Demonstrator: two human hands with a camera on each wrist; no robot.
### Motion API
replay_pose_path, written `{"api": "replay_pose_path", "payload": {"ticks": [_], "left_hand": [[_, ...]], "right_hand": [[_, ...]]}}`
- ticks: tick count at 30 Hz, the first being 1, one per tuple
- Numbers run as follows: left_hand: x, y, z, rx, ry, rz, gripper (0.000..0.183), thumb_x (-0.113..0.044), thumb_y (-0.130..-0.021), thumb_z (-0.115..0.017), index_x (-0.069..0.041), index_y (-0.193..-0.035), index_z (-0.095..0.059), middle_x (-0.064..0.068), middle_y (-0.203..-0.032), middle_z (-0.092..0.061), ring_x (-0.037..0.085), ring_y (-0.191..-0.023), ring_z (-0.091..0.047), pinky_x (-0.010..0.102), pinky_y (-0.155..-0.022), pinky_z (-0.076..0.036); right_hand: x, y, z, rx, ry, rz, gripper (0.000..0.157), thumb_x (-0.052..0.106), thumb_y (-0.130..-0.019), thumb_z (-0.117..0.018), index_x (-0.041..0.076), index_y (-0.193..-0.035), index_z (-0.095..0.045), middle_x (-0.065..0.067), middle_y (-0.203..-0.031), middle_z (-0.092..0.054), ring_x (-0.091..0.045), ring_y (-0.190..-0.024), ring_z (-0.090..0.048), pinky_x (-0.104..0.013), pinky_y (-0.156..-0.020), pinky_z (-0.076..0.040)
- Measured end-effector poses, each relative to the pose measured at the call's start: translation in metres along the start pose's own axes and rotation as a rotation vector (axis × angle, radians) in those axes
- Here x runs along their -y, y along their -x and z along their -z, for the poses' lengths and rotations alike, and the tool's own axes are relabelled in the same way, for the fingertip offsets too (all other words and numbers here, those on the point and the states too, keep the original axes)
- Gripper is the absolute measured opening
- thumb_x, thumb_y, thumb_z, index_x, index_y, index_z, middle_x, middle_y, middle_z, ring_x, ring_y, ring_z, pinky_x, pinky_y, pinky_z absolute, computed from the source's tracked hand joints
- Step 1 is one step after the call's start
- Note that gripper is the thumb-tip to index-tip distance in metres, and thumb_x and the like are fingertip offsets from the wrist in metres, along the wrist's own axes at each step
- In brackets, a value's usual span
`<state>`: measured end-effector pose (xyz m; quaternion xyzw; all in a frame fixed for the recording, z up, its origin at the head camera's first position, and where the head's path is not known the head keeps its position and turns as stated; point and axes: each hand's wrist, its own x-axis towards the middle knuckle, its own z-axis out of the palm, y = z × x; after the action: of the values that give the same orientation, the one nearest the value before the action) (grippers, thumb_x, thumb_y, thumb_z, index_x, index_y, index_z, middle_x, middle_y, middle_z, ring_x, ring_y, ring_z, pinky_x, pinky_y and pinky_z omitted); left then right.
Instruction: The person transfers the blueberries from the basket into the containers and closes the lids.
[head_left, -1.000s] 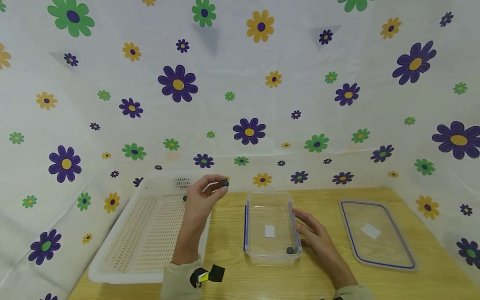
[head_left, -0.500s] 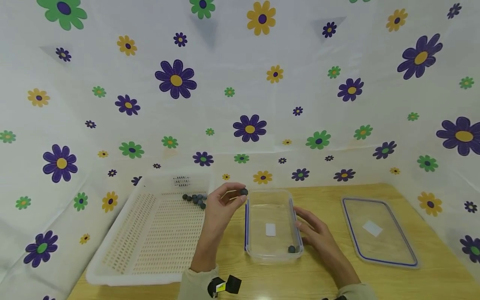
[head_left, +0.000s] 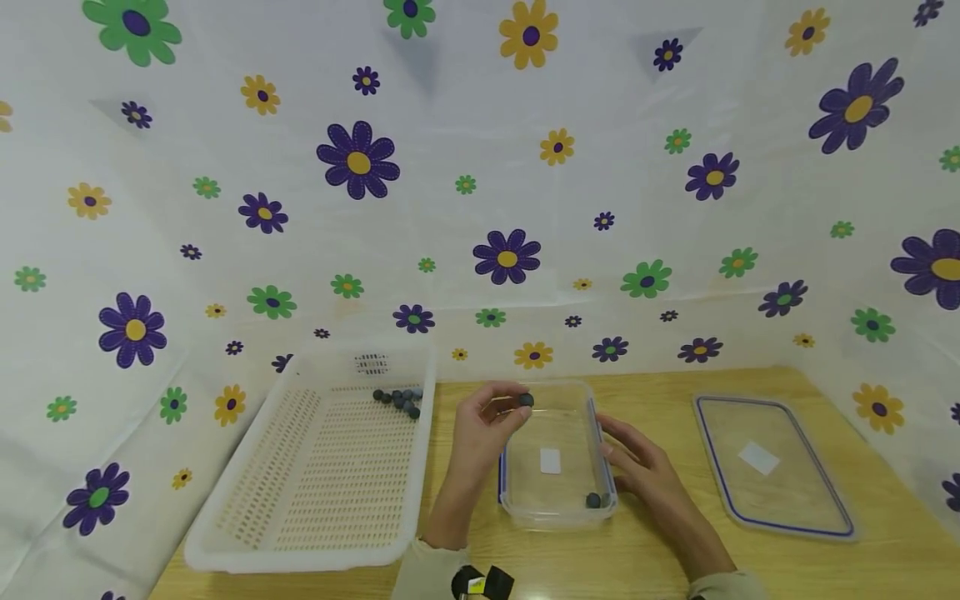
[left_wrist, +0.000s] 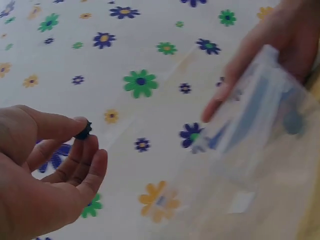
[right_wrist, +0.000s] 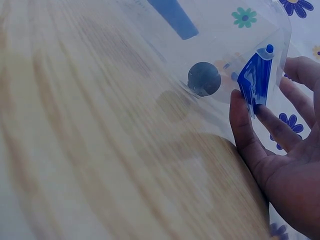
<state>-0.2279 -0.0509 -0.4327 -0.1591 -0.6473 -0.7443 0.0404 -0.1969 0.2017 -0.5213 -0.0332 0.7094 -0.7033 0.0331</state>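
Between the thumb and fingers of my left hand (head_left: 480, 433), a blueberry (head_left: 527, 400) is pinched over the left rim of a clear plastic container (head_left: 555, 521). Its jagged crown shows in the left wrist view, where the blueberry (left_wrist: 84, 130) sits at the fingertips. Another blueberry (head_left: 593, 500) lies in the container's near right corner. My right hand (head_left: 652, 471) rests against the container's right side, its fingers extended along the wall. In the right wrist view, the fingers of this hand (right_wrist: 290, 140) touch around a blue side latch (right_wrist: 257, 77).
On the left stands a white perforated basket (head_left: 202, 533), with several blueberries (head_left: 397, 400) grouped near its far right corner. A clear lid (head_left: 780, 467) with a blue seal lies to the right on the wooden table (head_left: 645, 567). A flower-printed cloth (head_left: 450, 125) hangs behind.
My left hand has moved right with the blueberry, from the basket's edge to the container's left rim. This uncovers the blueberries in the basket. The right hand stays at the container.
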Motion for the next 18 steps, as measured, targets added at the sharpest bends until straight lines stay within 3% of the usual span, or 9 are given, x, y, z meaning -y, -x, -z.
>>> {"api": "replay_pose_path", "payload": {"ticks": [5,11,18], "left_hand": [[0.022,0.001,-0.015,0.024,0.028,-0.019,0.023,0.012,-0.088,-0.071,0.009,-0.111,-0.070,0.023,-0.109,-0.067,0.023,-0.095,-0.066,0.023,-0.081,-0.057],[0.043,0.004,-0.017,0.036,-0.014,-0.009,0.022,0.011,-0.088,-0.072,0.008,-0.110,-0.070,0.023,-0.109,-0.067,0.032,-0.099,-0.066,0.022,-0.081,-0.057],[0.049,0.005,-0.017,0.077,-0.079,-0.034,0.023,0.009,-0.090,-0.072,0.009,-0.113,-0.069,0.022,-0.109,-0.068,0.035,-0.101,-0.067,0.027,-0.085,-0.057]], "right_hand": [[-0.001,0.000,0.001,-0.020,0.000,-0.012,0.052,0.030,-0.106,-0.059,0.016,-0.154,-0.046,-0.010,-0.163,-0.034,-0.042,-0.140,-0.043,-0.043,-0.092,-0.057],[0.001,0.000,-0.001,-0.011,0.007,-0.013,0.054,0.032,-0.106,-0.059,0.016,-0.155,-0.044,-0.013,-0.164,-0.033,-0.045,-0.141,-0.042,-0.045,-0.092,-0.057],[0.002,0.002,-0.001,0.004,-0.010,0.001,0.053,0.029,-0.106,-0.058,0.014,-0.155,-0.044,-0.014,-0.164,-0.033,-0.045,-0.139,-0.044,-0.044,-0.090,-0.057]]}}
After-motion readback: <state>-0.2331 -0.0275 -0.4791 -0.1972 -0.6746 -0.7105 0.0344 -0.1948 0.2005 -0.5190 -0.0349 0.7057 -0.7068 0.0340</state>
